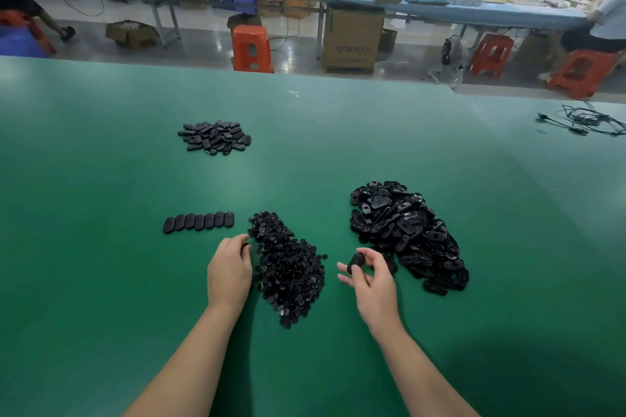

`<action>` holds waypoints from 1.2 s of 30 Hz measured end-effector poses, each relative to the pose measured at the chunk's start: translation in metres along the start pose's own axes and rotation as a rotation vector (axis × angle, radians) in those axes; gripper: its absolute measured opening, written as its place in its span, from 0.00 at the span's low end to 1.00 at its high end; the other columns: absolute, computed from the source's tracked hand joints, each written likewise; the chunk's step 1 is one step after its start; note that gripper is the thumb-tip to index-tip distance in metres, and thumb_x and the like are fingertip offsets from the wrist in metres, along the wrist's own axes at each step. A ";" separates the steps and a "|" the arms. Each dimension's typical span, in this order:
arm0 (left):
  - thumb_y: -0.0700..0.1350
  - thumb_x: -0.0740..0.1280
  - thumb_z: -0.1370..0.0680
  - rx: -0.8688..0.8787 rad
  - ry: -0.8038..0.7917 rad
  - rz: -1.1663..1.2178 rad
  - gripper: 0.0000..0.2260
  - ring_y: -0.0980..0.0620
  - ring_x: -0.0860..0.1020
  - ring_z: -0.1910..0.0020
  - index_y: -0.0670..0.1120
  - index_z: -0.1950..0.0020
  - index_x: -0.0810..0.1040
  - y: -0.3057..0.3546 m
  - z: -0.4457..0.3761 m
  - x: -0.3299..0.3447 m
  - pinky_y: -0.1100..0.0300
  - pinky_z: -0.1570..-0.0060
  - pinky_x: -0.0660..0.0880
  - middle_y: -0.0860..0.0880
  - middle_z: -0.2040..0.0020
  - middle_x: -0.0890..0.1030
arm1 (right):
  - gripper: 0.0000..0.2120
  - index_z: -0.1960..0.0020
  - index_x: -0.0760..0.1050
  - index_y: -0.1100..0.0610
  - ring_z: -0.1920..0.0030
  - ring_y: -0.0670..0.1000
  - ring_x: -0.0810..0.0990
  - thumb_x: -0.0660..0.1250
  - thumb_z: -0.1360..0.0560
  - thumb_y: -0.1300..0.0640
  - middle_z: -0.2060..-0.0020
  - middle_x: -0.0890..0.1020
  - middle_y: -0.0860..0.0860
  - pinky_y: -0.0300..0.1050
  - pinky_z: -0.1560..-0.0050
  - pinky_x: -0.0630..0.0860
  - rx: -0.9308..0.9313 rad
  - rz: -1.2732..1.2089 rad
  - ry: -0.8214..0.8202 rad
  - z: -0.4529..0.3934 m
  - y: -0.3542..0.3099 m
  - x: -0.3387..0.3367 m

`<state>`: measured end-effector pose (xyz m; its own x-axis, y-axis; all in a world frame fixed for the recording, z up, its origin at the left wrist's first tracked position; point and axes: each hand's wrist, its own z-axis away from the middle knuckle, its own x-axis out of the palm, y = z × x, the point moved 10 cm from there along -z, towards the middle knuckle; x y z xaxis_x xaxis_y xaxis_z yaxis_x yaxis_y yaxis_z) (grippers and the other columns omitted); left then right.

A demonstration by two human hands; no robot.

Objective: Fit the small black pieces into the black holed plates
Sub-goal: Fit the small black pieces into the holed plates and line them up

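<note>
A heap of small black pieces [288, 267] lies on the green table between my hands. A bigger heap of black holed plates [403, 227] lies to the right. My right hand [367, 276] pinches one black plate [356, 261] at the left foot of that heap. My left hand [229, 269] has its fingers curled at the left edge of the small-piece heap, with a small black piece [245, 246] at its fingertips. A neat row of several plates [199, 222] lies to the left.
Another small pile of black plates [215, 137] lies farther back on the green table [101, 162]. A tangle of black cable [589, 120] is at the far right. Beyond the table edge stand orange stools [252, 47], a cardboard box [352, 41] and a fan [452, 57].
</note>
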<state>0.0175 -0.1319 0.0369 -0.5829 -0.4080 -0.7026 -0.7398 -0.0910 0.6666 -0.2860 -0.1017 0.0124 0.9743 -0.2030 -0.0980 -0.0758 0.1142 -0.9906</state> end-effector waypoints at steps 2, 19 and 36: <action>0.39 0.64 0.18 -0.003 -0.001 -0.003 0.11 0.48 0.80 0.50 0.40 0.38 0.81 -0.001 -0.001 0.001 0.54 0.48 0.76 0.46 0.46 0.82 | 0.12 0.43 0.71 0.48 0.49 0.45 0.87 0.59 0.16 0.65 0.41 0.75 0.47 0.36 0.51 0.82 -0.016 0.019 0.012 0.002 -0.001 -0.001; 0.38 0.66 0.19 0.029 -0.010 0.023 0.09 0.53 0.78 0.56 0.42 0.41 0.82 0.002 0.000 0.000 0.58 0.54 0.77 0.49 0.49 0.82 | 0.12 0.38 0.67 0.39 0.60 0.54 0.87 0.50 0.13 0.55 0.54 0.87 0.44 0.53 0.51 0.82 0.012 0.034 -0.044 0.000 0.007 0.004; 0.37 0.66 0.19 -0.009 0.010 0.100 0.09 0.55 0.78 0.52 0.42 0.43 0.84 -0.005 -0.001 -0.003 0.61 0.49 0.73 0.49 0.49 0.84 | 0.10 0.44 0.70 0.49 0.61 0.52 0.85 0.52 0.13 0.58 0.50 0.84 0.48 0.48 0.63 0.82 -0.038 0.107 -0.026 0.005 -0.005 0.006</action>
<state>0.0230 -0.1307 0.0363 -0.6503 -0.4248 -0.6298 -0.6750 -0.0572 0.7356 -0.2787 -0.0985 0.0168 0.9653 -0.1668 -0.2011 -0.1870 0.0963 -0.9776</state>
